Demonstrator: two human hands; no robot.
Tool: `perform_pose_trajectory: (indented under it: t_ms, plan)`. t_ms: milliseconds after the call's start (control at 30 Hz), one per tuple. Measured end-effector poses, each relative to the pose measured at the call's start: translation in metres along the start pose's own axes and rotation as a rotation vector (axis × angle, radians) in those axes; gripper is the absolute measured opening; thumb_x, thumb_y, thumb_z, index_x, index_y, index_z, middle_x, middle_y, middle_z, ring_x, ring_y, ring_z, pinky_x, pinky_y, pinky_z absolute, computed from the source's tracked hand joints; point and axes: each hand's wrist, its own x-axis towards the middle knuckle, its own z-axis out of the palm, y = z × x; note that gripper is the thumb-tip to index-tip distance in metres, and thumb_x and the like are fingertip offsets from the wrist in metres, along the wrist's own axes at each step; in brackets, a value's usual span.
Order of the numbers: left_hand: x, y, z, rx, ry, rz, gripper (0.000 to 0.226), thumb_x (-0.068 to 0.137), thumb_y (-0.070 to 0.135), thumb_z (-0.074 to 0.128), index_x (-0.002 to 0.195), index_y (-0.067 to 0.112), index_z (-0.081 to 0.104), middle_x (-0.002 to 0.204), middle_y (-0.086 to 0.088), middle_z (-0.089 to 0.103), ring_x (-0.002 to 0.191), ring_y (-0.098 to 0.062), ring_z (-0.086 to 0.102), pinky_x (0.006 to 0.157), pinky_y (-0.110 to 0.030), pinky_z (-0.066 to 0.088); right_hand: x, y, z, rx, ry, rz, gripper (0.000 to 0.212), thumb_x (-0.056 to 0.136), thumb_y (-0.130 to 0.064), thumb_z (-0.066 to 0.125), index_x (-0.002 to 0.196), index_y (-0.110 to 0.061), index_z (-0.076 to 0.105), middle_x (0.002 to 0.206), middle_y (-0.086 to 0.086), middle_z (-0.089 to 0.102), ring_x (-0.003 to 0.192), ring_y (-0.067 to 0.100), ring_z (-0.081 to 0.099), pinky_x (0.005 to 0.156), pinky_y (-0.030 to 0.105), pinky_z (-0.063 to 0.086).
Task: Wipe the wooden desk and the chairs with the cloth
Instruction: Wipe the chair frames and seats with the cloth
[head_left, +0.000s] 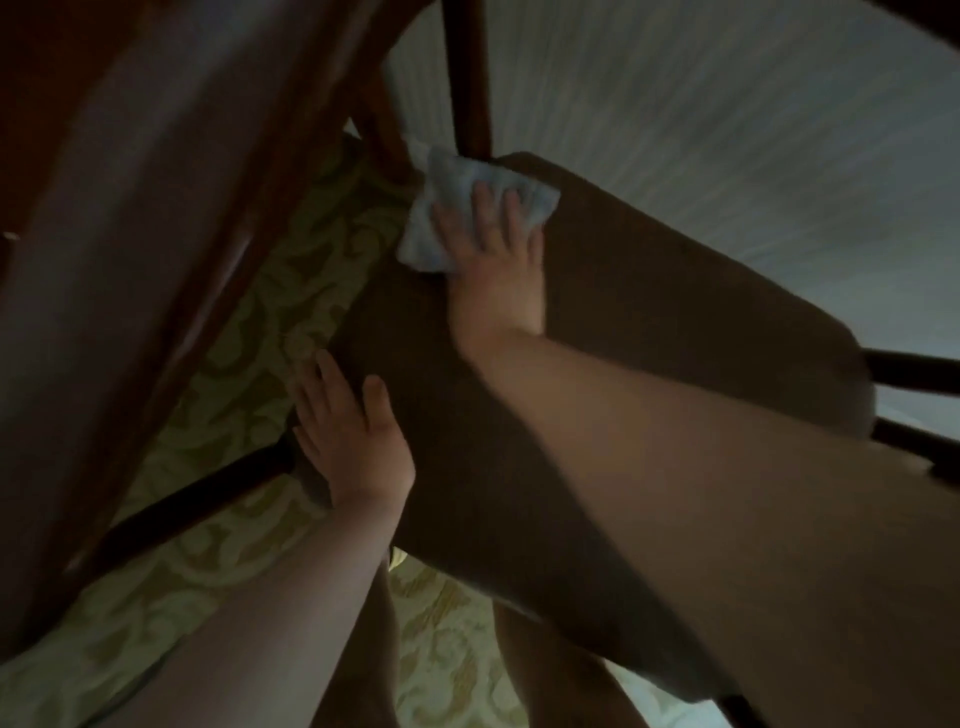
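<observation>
A dark brown chair seat (649, 312) fills the middle of the view. My right hand (496, 249) lies flat with spread fingers on a light blue cloth (441, 218), pressing it onto the seat's far corner beside a dark chair post (470, 78). My left hand (348, 431) rests open against the seat's left edge, thumb on top. The reddish wooden desk (119, 208) looms at the left, blurred.
A green patterned carpet (249, 322) lies below the chair. A dark chair rung (202, 499) runs under the seat at the left, and more dark rungs (914, 371) stick out at the right. A pale striped wall (727, 130) stands behind.
</observation>
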Motion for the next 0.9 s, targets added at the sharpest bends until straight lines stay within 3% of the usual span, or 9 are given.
perform_pose_trajectory:
  t_ms: [100,233,300,400,433,567,667,767,900]
  plan:
    - [0.007,-0.024,-0.005,-0.242,0.064,-0.103,0.066,0.094,0.046,0.025,0.152,0.015,0.019,0.159,-0.009,0.016,0.146,-0.024,0.013,0.119,-0.041,0.007,-0.039,-0.076,0.020,-0.011,-0.130,-0.489,0.056,0.099,-0.022,0.036,0.151,-0.025,0.018,0.160,0.004,0.008,0.147,0.029,0.000,0.118,0.046,0.003]
    - [-0.008,-0.043,-0.016,-0.330,0.046,-0.090,0.071,0.090,0.051,0.028,0.152,0.018,0.018,0.159,-0.005,0.014,0.146,-0.018,0.013,0.119,-0.042,0.010,-0.096,-0.010,0.035,-0.093,-0.240,-0.871,0.063,0.086,-0.015,0.056,0.145,-0.029,0.036,0.160,0.000,0.012,0.147,0.023,-0.001,0.118,0.042,0.001]
    - [-0.021,-0.047,-0.019,-0.270,-0.012,-0.050,0.066,0.093,0.050,0.026,0.152,0.023,0.015,0.161,0.003,0.007,0.146,-0.012,0.005,0.119,-0.040,0.006,-0.117,0.031,0.046,-0.046,-0.112,-0.642,0.070,0.083,-0.010,0.061,0.145,-0.032,0.036,0.158,0.000,0.020,0.147,0.025,0.007,0.117,0.042,0.003]
    - [-0.035,-0.048,-0.020,-0.277,-0.047,-0.101,0.059,0.098,0.047,0.027,0.152,0.028,0.012,0.160,0.008,0.004,0.146,-0.009,0.002,0.120,-0.040,0.005,-0.135,-0.007,0.047,0.143,0.091,0.145,0.071,0.085,-0.009,0.051,0.149,-0.029,0.027,0.159,0.006,0.016,0.146,0.031,0.007,0.117,0.048,0.010]
    - [-0.038,-0.048,-0.020,-0.259,-0.047,-0.103,0.062,0.096,0.049,0.027,0.152,0.027,0.012,0.161,0.007,0.004,0.146,-0.010,0.003,0.119,-0.038,0.004,-0.142,-0.039,0.046,0.156,0.079,0.158,0.071,0.086,-0.011,0.049,0.150,-0.026,0.022,0.159,0.009,0.014,0.146,0.033,0.005,0.117,0.050,0.011]
    - [-0.041,-0.051,-0.023,-0.090,-0.087,-0.021,0.075,0.087,0.053,0.025,0.153,0.021,0.011,0.161,0.000,0.004,0.147,-0.014,0.001,0.119,-0.039,0.004,-0.189,-0.075,0.063,-0.004,-0.282,-0.678,0.066,0.086,-0.022,0.057,0.147,-0.024,0.031,0.157,0.002,0.021,0.146,0.025,0.007,0.119,0.044,0.003]
    - [-0.044,-0.060,-0.023,0.177,-0.208,0.160,0.068,0.092,0.051,0.020,0.153,0.022,0.011,0.161,0.001,-0.004,0.147,-0.016,-0.007,0.119,-0.044,0.003,-0.223,-0.015,0.081,0.169,-0.039,-0.228,0.074,0.074,-0.013,0.072,0.139,-0.032,0.044,0.151,-0.001,0.036,0.141,0.023,0.028,0.114,0.042,0.016]
    - [-0.060,-0.051,-0.021,0.196,-0.274,0.269,0.063,0.097,0.047,0.025,0.153,0.024,0.007,0.161,0.003,-0.004,0.146,-0.016,-0.009,0.119,-0.042,-0.001,-0.231,-0.022,0.072,0.338,0.182,0.548,0.077,0.083,-0.001,0.057,0.147,-0.033,0.030,0.158,0.000,0.019,0.147,0.022,0.006,0.117,0.046,0.015]
    - [-0.081,-0.039,-0.017,0.211,-0.368,0.425,0.061,0.099,0.044,0.029,0.153,0.025,0.007,0.161,0.003,-0.001,0.147,-0.014,-0.008,0.119,-0.040,-0.003,-0.247,-0.055,0.088,0.289,0.121,0.088,0.083,0.075,-0.007,0.069,0.145,-0.030,0.031,0.157,0.000,0.023,0.146,0.022,0.011,0.115,0.048,0.022]
